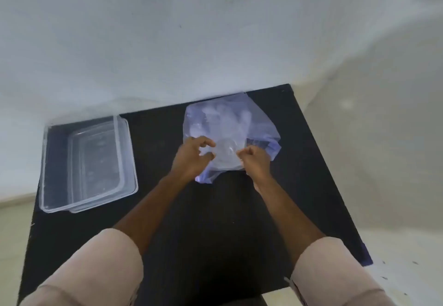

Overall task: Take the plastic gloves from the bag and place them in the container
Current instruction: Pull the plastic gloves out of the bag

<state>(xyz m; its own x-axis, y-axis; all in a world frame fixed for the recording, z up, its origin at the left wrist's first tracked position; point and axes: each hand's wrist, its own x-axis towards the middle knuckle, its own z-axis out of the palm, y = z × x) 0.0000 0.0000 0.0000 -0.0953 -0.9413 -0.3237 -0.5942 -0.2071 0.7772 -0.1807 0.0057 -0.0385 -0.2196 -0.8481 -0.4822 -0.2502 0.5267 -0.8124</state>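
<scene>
A translucent bluish plastic bag (230,123) lies at the back right of the black table (215,222), with pale crumpled plastic inside it. At its near opening sits a clear plastic glove (226,156), stretched between my hands. My left hand (191,159) pinches the glove's left edge with thumb and fingers. Fingers curled, my right hand (255,162) grips its right edge at the bag's mouth. The clear rectangular container (48,166) stands open at the table's left, apart from both hands.
What looks like a clear lid (96,166) lies inside or under the container. A white wall runs behind the table. The table's right edge (335,186) drops off to a pale floor.
</scene>
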